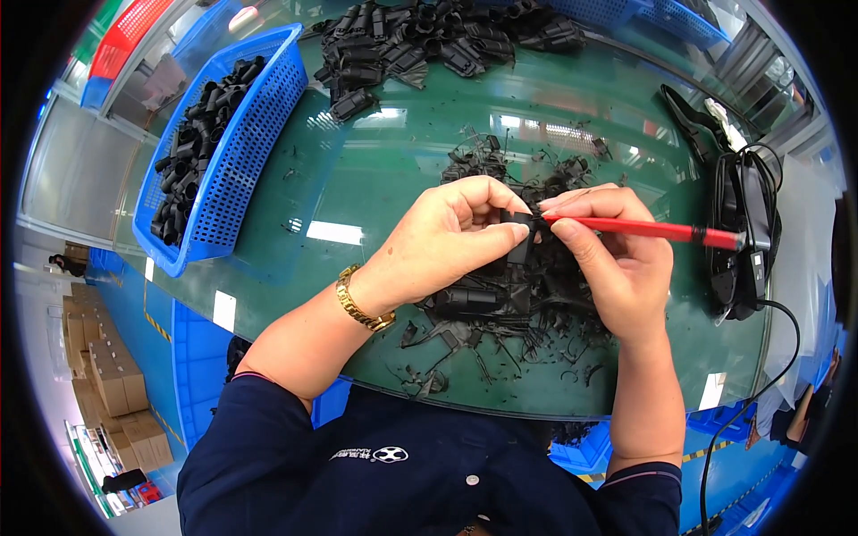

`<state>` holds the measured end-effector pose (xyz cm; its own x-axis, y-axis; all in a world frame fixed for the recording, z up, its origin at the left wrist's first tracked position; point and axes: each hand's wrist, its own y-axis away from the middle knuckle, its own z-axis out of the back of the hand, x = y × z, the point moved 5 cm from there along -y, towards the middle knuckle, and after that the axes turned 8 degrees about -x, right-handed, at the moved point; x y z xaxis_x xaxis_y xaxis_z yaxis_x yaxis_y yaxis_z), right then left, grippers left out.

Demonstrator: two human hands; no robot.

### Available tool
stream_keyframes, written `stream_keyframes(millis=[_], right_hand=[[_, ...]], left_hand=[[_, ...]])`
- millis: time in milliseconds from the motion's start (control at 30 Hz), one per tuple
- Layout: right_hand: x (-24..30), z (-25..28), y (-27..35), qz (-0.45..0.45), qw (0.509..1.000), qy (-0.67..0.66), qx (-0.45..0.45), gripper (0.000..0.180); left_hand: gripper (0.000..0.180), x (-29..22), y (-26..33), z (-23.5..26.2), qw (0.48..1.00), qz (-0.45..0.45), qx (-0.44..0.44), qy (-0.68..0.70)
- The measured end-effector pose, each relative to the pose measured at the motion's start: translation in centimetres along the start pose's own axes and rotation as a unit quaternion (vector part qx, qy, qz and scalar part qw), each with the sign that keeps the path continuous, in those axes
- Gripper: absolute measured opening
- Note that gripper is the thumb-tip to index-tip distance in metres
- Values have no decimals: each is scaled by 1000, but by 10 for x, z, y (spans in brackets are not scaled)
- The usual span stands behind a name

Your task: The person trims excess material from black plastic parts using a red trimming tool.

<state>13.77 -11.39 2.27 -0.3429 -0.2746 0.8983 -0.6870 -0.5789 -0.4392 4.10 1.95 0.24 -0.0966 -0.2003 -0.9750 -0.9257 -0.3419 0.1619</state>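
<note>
A navy fabric shirt is filling the near edge, and a gold metal-link bracelet is circling the left wrist. Thin, curled black trimmings are littering the glossy green bench under the hands. The left hand is pinching a small, blocky black part between thumb and fingers, over the littered middle. The right hand is gripping a slim, straight red tool, its tip pointing at the part; contact is unclear. Leftward, a blue perforated plastic basket is holding hollow black tubular pieces. Farthest, similar dark, ribbed-looking pieces are lying heaped.
</note>
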Motion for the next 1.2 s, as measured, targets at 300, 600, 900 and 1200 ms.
stream_keyframes(millis=[300, 600, 900, 1200], right_hand=[[9, -17, 12, 305, 923, 230, 42, 20], [-3, 11, -3, 66, 989, 88, -101, 12], [-2, 10, -4, -44, 993, -89, -69, 10], [-5, 16, -1, -83, 989, -63, -101, 9]], left_hand=[[12, 9, -6, 5, 999, 35, -10, -12], [12, 3, -8, 0, 995, -76, 41, 59], [9, 3, -8, 0, 997, -32, 38, 64], [17, 4, -10, 14, 991, 44, -58, 111]])
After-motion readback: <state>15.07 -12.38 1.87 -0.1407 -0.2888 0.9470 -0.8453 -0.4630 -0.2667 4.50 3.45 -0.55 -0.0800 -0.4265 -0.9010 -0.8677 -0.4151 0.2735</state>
